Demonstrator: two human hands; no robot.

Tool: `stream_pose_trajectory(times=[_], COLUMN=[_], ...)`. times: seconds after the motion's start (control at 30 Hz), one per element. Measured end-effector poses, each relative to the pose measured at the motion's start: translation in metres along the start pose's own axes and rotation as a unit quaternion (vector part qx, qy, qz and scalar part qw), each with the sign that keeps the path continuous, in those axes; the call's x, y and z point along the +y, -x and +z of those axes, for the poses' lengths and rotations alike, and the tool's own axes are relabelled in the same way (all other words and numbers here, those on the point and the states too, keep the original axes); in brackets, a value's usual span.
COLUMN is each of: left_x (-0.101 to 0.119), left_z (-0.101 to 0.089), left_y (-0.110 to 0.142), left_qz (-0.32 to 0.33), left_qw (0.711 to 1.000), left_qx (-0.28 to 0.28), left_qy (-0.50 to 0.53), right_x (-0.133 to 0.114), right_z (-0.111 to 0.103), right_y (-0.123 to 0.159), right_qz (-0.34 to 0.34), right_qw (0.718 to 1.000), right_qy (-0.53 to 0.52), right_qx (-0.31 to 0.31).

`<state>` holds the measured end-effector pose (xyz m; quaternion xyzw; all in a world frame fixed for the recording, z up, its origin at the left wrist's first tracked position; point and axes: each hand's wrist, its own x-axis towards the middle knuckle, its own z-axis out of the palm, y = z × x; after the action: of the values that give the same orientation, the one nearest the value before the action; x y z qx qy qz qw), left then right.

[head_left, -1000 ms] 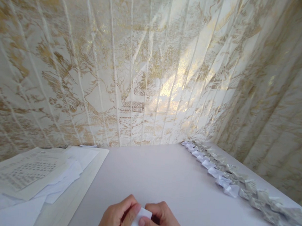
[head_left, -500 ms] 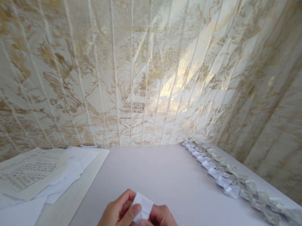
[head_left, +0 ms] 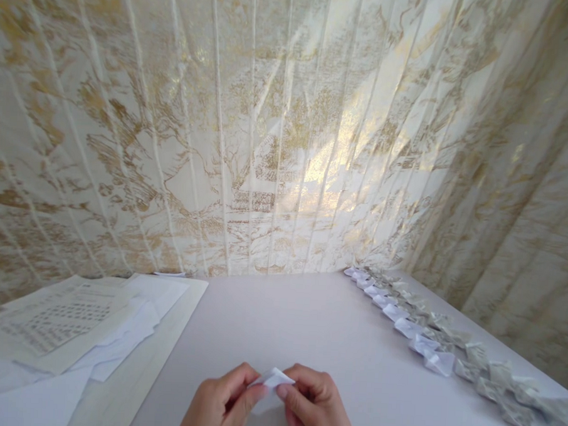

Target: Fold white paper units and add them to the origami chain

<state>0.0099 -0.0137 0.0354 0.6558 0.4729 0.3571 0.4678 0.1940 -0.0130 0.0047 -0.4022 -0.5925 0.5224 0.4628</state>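
Observation:
A small folded piece of white paper (head_left: pixel 273 377) is held above the white table (head_left: pixel 279 323), near the bottom middle of the view. My left hand (head_left: pixel 226 400) pinches its left corner between thumb and fingers. On the other side, my right hand (head_left: pixel 317 401) grips the right corner the same way. The paper's top edge forms a low peak between the two thumbs. Part of its underside is hidden by my fingers.
At the left lie loose sheets of paper (head_left: pixel 133 307), one of them printed, on a pale board (head_left: pixel 131 363). Along the right edge run rows of folded white paper pieces (head_left: pixel 406 327) and greyish printed ones (head_left: pixel 498 376). A gold-patterned curtain (head_left: pixel 268 143) hangs behind the table.
The folded paper has tilted from showing its flat square face to a low peak. My right hand has risen and now holds its right corner. The view has shifted slightly.

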Motion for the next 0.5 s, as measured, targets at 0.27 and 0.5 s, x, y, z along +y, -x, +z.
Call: stream_pose_trajectory(times=[0.27,0.5], left_x=[0.000,-0.007], left_z=[0.007,0.000], left_y=[-0.002,-0.006], left_qz=[0.005,0.006], left_qw=[0.968,0.959], left_qx=[0.024,0.034], left_qy=[0.251,0.282], right_x=[0.014,0.010], right_z=[0.000,-0.002], right_y=[-0.004,-0.003], right_qz=[-0.066,-0.059], right_qw=[0.994,0.991], right_qy=[-0.059,-0.117], right_qx=[0.068,0.039])
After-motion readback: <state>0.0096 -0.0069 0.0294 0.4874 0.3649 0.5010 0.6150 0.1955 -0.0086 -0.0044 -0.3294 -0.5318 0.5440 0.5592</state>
